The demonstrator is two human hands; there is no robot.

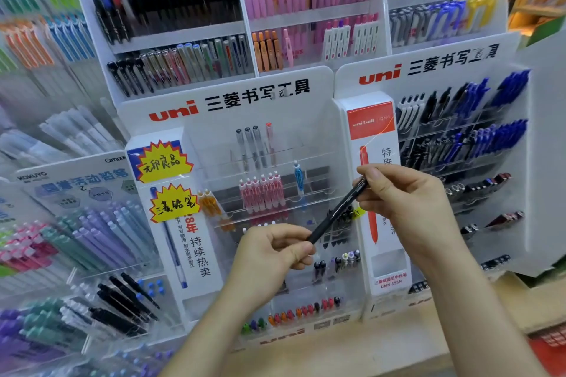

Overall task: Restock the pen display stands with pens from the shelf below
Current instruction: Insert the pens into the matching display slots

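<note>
Both hands hold one black pen (337,211) slantwise, in the air in front of the middle display stand (232,101) (the white one marked "uni"). The left hand (272,249) has its grip closed on the pen's lower end, and the right hand (407,196) pinches the upper end. Pink pens (263,193) stand in a clear tier behind. The stand sits on a pale wooden table (398,340).

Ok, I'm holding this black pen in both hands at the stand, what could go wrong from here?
The pen is pinched only near its ends by the left hand and right hand, so it may slip and drop. The stand has mixed colours in clear tiers; it could land in the wrong slot. Reaching in might knock the pink pens.
</note>
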